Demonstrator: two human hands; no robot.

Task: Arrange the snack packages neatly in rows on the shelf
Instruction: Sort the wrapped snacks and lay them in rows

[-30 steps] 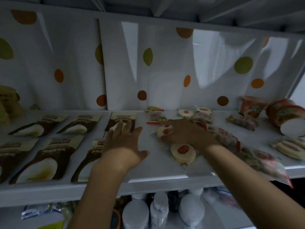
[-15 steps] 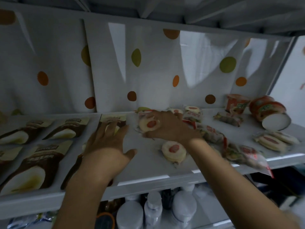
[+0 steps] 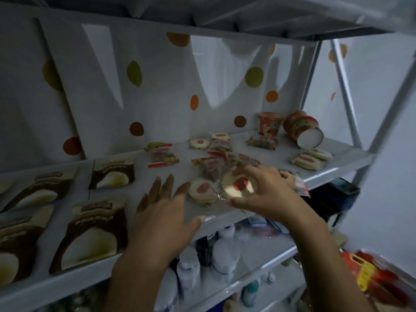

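My right hand [image 3: 267, 192] grips a round cream-coloured snack package with a red centre [image 3: 238, 184], lifted just above the white shelf [image 3: 333, 170]. A second round package [image 3: 201, 190] lies on the shelf right beside it. My left hand [image 3: 164, 215] hovers flat with fingers spread near the shelf's front edge, holding nothing. Behind them lies a loose heap of clear red-trimmed packets [image 3: 220, 165]. Brown-and-cream pouches [image 3: 94, 233] lie in rows on the left half of the shelf.
Two round packages [image 3: 199, 143] sit at the back, another pair [image 3: 308, 158] at the right. An upright cup [image 3: 270, 122] and a tipped cup [image 3: 304, 131] stand at the far right. White bottles [image 3: 222, 251] fill the shelf below. Red-and-yellow packs [image 3: 373, 273] lie at lower right.
My right hand has pulled back from the far pile toward the front edge and now holds a round package. The view has swung to the right; my left hand stays spread near the pouches.
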